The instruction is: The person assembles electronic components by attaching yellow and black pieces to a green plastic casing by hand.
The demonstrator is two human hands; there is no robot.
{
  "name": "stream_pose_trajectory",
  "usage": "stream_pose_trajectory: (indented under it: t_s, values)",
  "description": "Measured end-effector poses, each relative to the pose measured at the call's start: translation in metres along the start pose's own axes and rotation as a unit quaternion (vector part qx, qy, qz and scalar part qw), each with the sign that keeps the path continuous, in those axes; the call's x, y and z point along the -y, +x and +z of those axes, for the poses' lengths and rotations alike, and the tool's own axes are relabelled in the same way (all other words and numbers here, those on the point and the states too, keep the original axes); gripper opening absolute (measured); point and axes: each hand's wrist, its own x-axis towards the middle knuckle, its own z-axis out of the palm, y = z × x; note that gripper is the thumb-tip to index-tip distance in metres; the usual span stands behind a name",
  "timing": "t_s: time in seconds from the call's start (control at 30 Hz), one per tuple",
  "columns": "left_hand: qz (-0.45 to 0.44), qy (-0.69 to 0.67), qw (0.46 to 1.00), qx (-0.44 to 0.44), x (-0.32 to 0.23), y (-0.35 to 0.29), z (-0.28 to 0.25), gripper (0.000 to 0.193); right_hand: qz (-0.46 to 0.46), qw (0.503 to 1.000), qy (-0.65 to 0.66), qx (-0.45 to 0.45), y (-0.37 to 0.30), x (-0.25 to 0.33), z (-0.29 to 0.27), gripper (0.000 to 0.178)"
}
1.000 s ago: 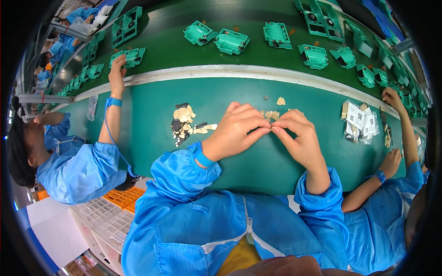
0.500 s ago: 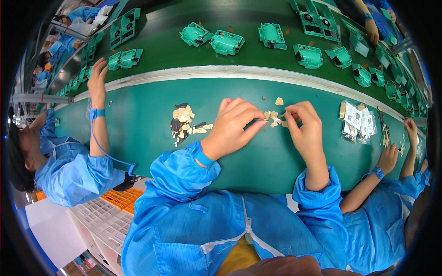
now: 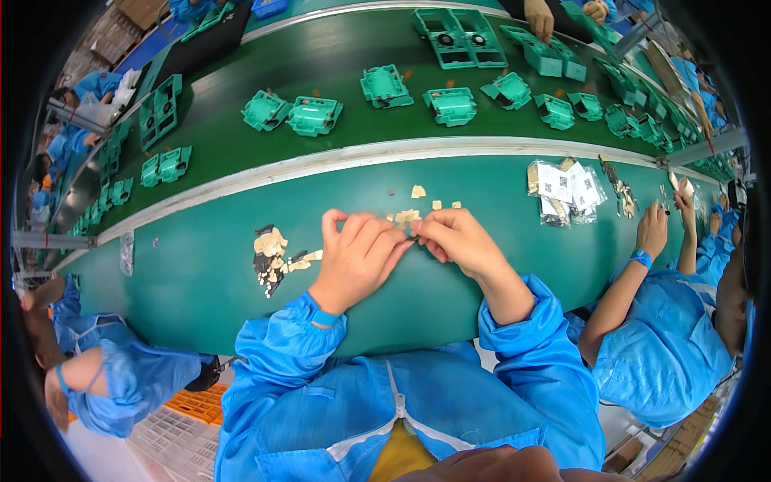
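Note:
My left hand [image 3: 360, 255] and my right hand [image 3: 464, 243] meet fingertip to fingertip over the green tabletop. Between the pinched fingers of the right hand shows a small dark piece [image 3: 414, 240], too small to name. The left finger and thumb are closed right beside it; what they hold is hidden. Just beyond my fingers lie several small cream-coloured flat pieces [image 3: 408, 216], partly covered by the hands. A few more lie apart, one a larger cream piece [image 3: 418, 191]. To the left is a loose pile of cream and black pieces [image 3: 271, 246].
Clear plastic bags with white labels [image 3: 562, 185] lie on the right. Beyond a pale metal rail [image 3: 337, 155], green plastic housings [image 3: 315, 116] sit on a dark green belt. People in blue work on both sides; a person's hand [image 3: 651, 231] is at the right.
My hands have come together, the right moving in to meet the left's fingertips. The view has shifted. The person on the left has lowered the raised hand.

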Motion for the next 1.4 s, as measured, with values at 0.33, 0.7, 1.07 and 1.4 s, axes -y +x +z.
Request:
stream_pose_trajectory:
  t_s: [0.33,0.7,1.07,1.4]
  values:
    - [0.010,0.007,1.000,-0.008,-0.008,0.004,0.002,0.028,-0.007,0.998,0.014,0.057,-0.002,-0.003,-0.017,0.018]
    - [-0.059,-0.047,0.997,-0.006,-0.007,0.004,-0.002,0.031,-0.366,0.720,-0.378,-0.452,0.013,0.088,-0.194,0.032]
    - [-0.073,-0.080,0.994,0.005,-0.002,0.009,0.012,0.027,-0.064,0.611,-0.513,-0.599,0.042,0.066,-0.497,0.080]
    - [-0.054,-0.115,0.992,-0.005,-0.008,0.013,0.010,0.024,-0.110,0.542,-0.569,-0.609,0.035,0.060,-0.476,0.071]
